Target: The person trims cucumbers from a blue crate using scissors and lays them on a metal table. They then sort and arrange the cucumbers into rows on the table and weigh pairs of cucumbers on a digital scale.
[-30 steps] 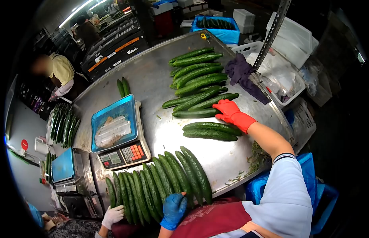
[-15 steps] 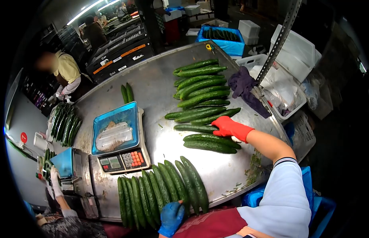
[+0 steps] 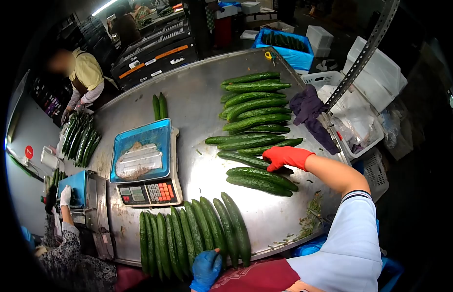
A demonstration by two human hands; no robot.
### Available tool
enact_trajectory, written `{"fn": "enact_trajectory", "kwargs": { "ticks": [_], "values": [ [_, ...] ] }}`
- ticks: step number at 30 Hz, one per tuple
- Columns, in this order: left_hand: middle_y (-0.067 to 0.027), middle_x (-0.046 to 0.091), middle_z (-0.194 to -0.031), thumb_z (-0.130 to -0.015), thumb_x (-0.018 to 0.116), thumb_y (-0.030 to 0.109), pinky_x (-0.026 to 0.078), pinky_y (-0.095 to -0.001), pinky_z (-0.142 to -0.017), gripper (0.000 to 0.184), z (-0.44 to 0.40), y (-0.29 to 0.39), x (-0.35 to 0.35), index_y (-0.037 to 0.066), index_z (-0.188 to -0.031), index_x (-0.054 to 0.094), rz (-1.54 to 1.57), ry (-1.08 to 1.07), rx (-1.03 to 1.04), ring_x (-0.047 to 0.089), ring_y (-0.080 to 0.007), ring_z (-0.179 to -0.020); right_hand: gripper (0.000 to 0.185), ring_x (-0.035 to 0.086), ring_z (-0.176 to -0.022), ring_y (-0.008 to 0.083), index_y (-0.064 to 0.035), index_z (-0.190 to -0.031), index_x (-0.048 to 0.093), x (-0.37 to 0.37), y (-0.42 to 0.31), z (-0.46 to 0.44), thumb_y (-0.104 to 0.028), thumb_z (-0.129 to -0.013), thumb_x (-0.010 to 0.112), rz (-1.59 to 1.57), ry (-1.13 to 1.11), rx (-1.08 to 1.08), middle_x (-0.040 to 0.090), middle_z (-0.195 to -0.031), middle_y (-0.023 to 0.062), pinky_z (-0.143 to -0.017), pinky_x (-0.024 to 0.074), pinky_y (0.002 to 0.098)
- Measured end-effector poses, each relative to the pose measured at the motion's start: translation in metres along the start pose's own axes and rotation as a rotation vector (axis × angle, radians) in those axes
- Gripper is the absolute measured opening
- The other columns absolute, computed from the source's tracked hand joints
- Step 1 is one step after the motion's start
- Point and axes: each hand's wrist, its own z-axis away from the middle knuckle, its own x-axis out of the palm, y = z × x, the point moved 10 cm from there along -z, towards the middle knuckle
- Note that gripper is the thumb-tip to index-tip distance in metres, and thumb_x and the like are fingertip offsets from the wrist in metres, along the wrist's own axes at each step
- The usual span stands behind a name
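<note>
My right hand (image 3: 287, 158), in a red glove, reaches over the right side of the metal table. Its fingers are bent around the right part of a dark green cucumber (image 3: 243, 158). Just above lies a stack of cucumbers (image 3: 258, 103), and a small group of cucumbers (image 3: 261, 181) lies below. At the table's near edge, my left hand (image 3: 206, 269), in a blue glove, is closed beside a row of cucumbers (image 3: 180, 238) laid side by side. A bare fingertip shows at that glove's top. Whatever the left hand may hold is hidden.
A weighing scale (image 3: 151, 193) with a blue tray stands mid-table, with two cucumbers (image 3: 160, 106) behind it. A dark cloth (image 3: 309, 109) and a perforated metal post (image 3: 365, 56) are at the right edge. One co-worker (image 3: 87, 73) stands far left; another's gloved hand (image 3: 66, 195) is nearer.
The view has shifted slightly. My right hand's fingers have curled lower around the cucumber, whose right end now slants toward me. The near co-worker's hand has moved up onto a blue tray.
</note>
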Motion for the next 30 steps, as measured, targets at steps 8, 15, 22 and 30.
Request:
{"fn": "enact_trajectory", "kwargs": {
  "ticks": [8, 15, 22, 30],
  "values": [
    [-0.013, 0.063, -0.083, -0.081, 0.065, 0.013, 0.049, -0.0405, -0.067, 0.021, -0.011, 0.014, 0.003, 0.006, -0.1, 0.067, -0.069, -0.024, 0.001, 0.06, -0.0322, -0.077, 0.058, 0.061, -0.103, 0.0287, -0.0045, -0.121, 0.058, -0.002, 0.009, 0.014, -0.03, -0.071, 0.072, -0.202, 0.074, 0.1, 0.064, -0.113, 0.0151, -0.085, 0.0485, 0.0374],
    [-0.0119, 0.063, -0.084, -0.081, 0.065, 0.012, 0.049, -0.039, -0.069, 0.02, -0.018, 0.016, 0.007, 0.006, -0.1, 0.067, -0.081, -0.056, 0.022, 0.06, -0.0308, -0.079, 0.059, 0.051, -0.114, 0.0331, -0.0043, -0.13, 0.051, -0.003, 0.003, 0.039, -0.029, -0.079, 0.069, -0.324, 0.201, -0.044, 0.056, -0.122, 0.0204, -0.096, 0.0408, 0.0397],
    [-0.0122, 0.062, -0.086, -0.079, 0.066, 0.009, 0.049, -0.0387, -0.07, 0.023, -0.019, 0.011, 0.007, 0.006, -0.102, 0.066, -0.079, -0.078, 0.025, 0.06, -0.0311, -0.08, 0.053, 0.052, -0.112, 0.0326, -0.0074, -0.129, 0.053, 0.017, 0.027, 0.042, -0.022, -0.079, 0.068, -0.466, 0.301, -0.123, 0.057, -0.119, 0.0188, -0.097, 0.0405, 0.0395],
    [-0.012, 0.062, -0.087, -0.078, 0.067, 0.01, 0.049, -0.0395, -0.071, 0.023, -0.032, 0.017, 0.012, 0.006, -0.102, 0.067, -0.066, -0.088, 0.07, 0.06, -0.0311, -0.081, 0.045, 0.057, -0.103, 0.0166, -0.004, -0.126, 0.056, 0.029, 0.033, 0.054, -0.014, -0.083, 0.064, -0.841, 0.278, -0.141, 0.064, -0.112, 0.0095, -0.089, 0.0448, 0.0295]
  ]
}}
